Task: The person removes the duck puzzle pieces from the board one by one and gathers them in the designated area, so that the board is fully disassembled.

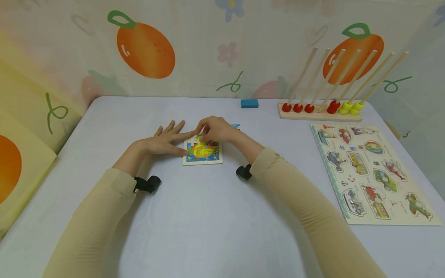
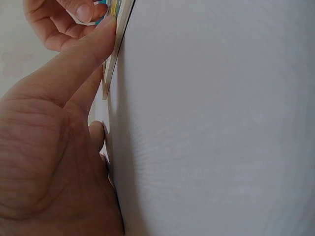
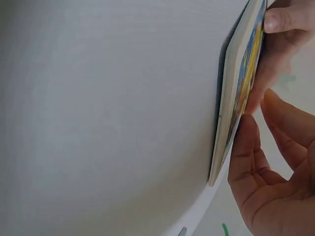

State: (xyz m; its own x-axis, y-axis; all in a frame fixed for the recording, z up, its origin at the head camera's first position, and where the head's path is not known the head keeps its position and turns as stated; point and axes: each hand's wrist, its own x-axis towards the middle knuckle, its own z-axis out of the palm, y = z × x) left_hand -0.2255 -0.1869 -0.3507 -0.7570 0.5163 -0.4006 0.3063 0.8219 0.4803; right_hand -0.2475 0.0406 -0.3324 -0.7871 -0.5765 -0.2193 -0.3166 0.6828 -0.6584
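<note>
A small picture puzzle in a pale frame lies on the table between the hands, showing a yellow figure on blue. My left hand is spread with its fingers extended; the thumb rests on the puzzle's lower left edge and the index finger reaches its upper left corner. Over the puzzle's upper part bends my right hand. In the right wrist view, one fingertip of that right hand touches the puzzle surface, and a gap separates it from the other digit. I see no loose piece there, though the hand hides part of the picture.
A blue block lies at the back edge. The wooden peg stand with red and yellow beads is at back right. A large vehicle picture board covers the right side. Behind my right hand, a blue printed item partly shows.
</note>
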